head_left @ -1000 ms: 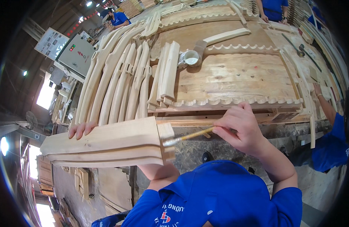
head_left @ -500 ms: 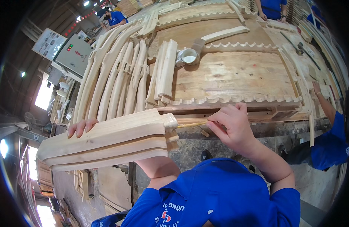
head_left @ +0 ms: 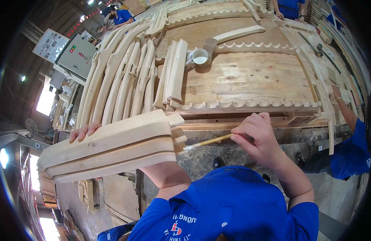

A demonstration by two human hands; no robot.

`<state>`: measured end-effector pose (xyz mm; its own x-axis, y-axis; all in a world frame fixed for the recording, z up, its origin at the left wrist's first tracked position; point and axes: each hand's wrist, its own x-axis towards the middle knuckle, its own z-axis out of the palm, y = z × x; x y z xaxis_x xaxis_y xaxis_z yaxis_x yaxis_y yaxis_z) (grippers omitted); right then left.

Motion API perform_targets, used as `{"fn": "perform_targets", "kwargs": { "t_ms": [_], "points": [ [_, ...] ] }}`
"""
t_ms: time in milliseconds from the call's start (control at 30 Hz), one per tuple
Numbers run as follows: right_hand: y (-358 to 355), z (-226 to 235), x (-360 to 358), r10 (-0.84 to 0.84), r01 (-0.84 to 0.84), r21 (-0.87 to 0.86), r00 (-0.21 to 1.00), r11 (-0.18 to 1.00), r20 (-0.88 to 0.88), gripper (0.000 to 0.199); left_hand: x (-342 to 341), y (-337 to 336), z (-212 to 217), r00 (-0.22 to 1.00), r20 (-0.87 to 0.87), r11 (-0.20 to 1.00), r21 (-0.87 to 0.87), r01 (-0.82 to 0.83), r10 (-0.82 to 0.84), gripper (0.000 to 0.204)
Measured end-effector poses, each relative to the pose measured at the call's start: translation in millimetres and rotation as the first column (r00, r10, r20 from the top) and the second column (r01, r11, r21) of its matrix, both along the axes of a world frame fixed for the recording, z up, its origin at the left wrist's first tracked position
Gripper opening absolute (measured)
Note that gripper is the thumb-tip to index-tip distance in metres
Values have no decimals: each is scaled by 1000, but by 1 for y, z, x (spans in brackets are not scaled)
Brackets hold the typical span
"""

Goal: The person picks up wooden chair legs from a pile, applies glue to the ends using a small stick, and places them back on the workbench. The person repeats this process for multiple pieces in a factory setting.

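Observation:
A stack of several pale wooden slats (head_left: 109, 140) with tenons at their right ends rests across my left forearm. My left hand (head_left: 85, 131) curls its fingers over the stack's far edge; its palm and thumb are hidden behind the wood. My right hand (head_left: 257, 134) pinches the handle of a thin brush (head_left: 213, 140). The brush's pale bristle end lies at the lower tenons, on the right end of the stack. On the workbench beyond, a cup of white liquid (head_left: 200, 57) stands taped to a wooden piece.
Long curved wooden parts (head_left: 117, 80) lean in a row at the left. More slats (head_left: 175, 74) lie beside the cup on the bench (head_left: 249, 80), which has scalloped wooden strips. A mallet-like tool (head_left: 319, 50) lies at the far right. Co-workers in blue stand around, one close at right (head_left: 348, 152).
The brush has moved from the upper tenon down to the lower tenons, with its handle now slanted. My right hand has shifted slightly right, and the stack's right end has moved slightly left.

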<state>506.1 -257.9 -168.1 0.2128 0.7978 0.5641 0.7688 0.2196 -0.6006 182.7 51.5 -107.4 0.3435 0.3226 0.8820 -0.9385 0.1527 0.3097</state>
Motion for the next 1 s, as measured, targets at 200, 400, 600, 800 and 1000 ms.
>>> {"fn": "perform_targets", "kwargs": {
  "t_ms": [200,400,600,800,1000],
  "points": [
    [17,-10,-8,22,-23,-91,1000,996,-10,5,17,0,-1,996,-47,992,98,77,-72,102],
    [32,-17,-19,49,-51,-41,997,998,-57,7,-1,37,-5,968,-47,968,23,249,-247,80],
    [47,-14,-26,-35,33,37,999,999,41,9,35,29,-3,998,-1,997,58,56,-56,90],
    [54,-21,-28,-130,110,193,987,975,99,10,82,30,-7,979,203,985,-162,50,-16,110],
    [46,-38,-21,-239,167,334,952,928,188,16,129,31,-17,984,144,988,-134,-82,101,108]
  ]
}}
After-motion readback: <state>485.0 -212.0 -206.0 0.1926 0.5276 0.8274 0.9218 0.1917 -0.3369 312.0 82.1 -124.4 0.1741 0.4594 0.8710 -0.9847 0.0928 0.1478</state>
